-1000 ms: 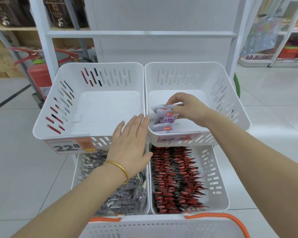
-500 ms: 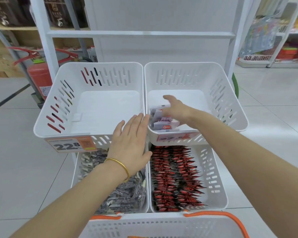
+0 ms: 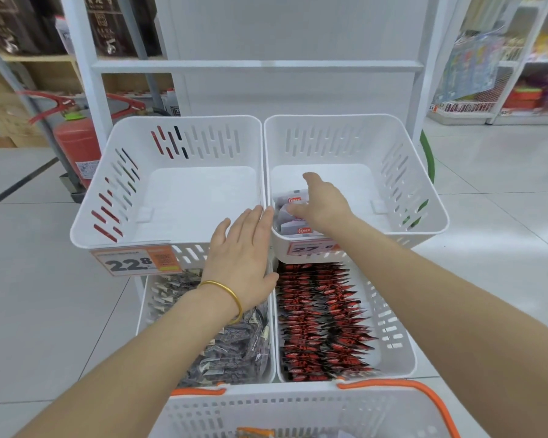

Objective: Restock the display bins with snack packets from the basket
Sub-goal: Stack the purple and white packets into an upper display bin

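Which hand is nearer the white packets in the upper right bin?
Right. The right hand lies over the packets; the left hand is outside the bin, beside its front-left rim.

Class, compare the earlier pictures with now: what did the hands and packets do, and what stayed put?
The right hand let go of the packets it pinched; its fingers now lie straight over them, settled lower in the front corner of the upper right bin. The left hand stayed flat on the bin rims; the basket is unchanged.
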The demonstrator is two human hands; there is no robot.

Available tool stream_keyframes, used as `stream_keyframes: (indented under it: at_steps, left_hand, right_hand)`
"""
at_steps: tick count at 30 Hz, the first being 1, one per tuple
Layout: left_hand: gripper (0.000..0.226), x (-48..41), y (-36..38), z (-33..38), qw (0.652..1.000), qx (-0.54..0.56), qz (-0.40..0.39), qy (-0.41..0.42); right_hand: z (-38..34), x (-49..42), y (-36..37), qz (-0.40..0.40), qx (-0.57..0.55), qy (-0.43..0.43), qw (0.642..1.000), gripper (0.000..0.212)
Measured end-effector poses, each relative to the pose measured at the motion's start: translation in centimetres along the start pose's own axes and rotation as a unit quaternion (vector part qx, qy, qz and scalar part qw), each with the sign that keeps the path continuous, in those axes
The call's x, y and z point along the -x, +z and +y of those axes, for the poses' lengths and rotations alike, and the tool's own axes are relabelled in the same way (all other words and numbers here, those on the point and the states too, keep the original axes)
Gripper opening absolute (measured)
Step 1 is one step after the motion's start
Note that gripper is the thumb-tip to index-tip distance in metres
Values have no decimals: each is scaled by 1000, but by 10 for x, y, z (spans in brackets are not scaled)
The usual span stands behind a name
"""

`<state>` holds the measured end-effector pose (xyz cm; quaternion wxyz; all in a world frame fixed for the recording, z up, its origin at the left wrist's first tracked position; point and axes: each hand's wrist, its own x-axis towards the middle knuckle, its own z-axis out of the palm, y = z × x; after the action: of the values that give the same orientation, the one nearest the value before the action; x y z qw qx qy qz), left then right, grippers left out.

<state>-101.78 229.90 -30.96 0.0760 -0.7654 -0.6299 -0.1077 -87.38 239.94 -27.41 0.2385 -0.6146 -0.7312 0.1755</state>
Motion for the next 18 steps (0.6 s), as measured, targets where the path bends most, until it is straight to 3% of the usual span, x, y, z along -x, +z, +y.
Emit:
stream_keyframes:
  at_steps: [5,9,14,18]
  left_hand:
    - [95,-1,0,0,1000,4,1,-1]
    - [95,-1,0,-1,1000,7,-2,0]
    - [94,-1,0,-2,1000,9,0,1]
    - [94,-1,1,-2,1000,6,4,3]
  right_hand:
    - [8,-7,-10,-89,-80,81,990,64]
    - [8,-11,-16,-82,-228,100,965,54]
    - [8,-13,-16,-176,-143,47,973,53]
    - [11,-16,-8,-125,-42,-10,991,49]
